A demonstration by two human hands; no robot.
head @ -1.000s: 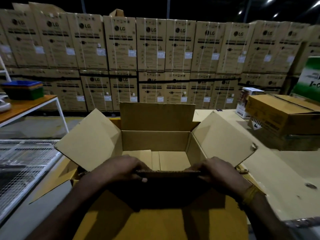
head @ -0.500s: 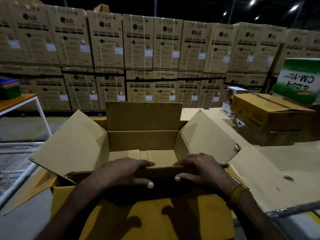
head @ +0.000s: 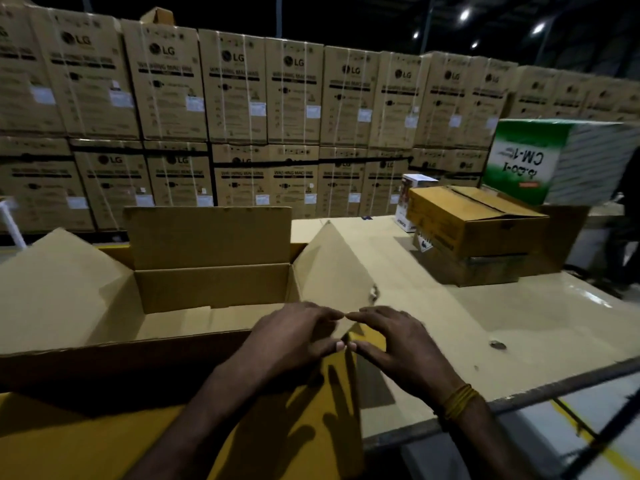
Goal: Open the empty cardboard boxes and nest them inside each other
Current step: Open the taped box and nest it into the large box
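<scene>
An open brown cardboard box (head: pixel 211 289) stands in front of me with its far and side flaps raised. It sits inside a larger yellow box (head: pixel 69 438), whose near flap hangs toward me. My left hand (head: pixel 291 337) and my right hand (head: pixel 394 344) meet at the brown box's near right corner. Thumbs and fingertips of both close around the lower corner of the right flap (head: pixel 332 271). The inside of the brown box looks empty.
A closed yellow-brown box (head: pixel 478 220) lies on a darker box (head: pixel 467 268) at the right of the cardboard-covered table (head: pixel 519 317). Behind them stand a small white box (head: pixel 415 183) and a green-and-white carton (head: pixel 530 157). Stacked LG cartons (head: pixel 235 91) wall off the back.
Both hands left the middle of the near flap and slid right to the box's near right corner. My view turned to the right.
</scene>
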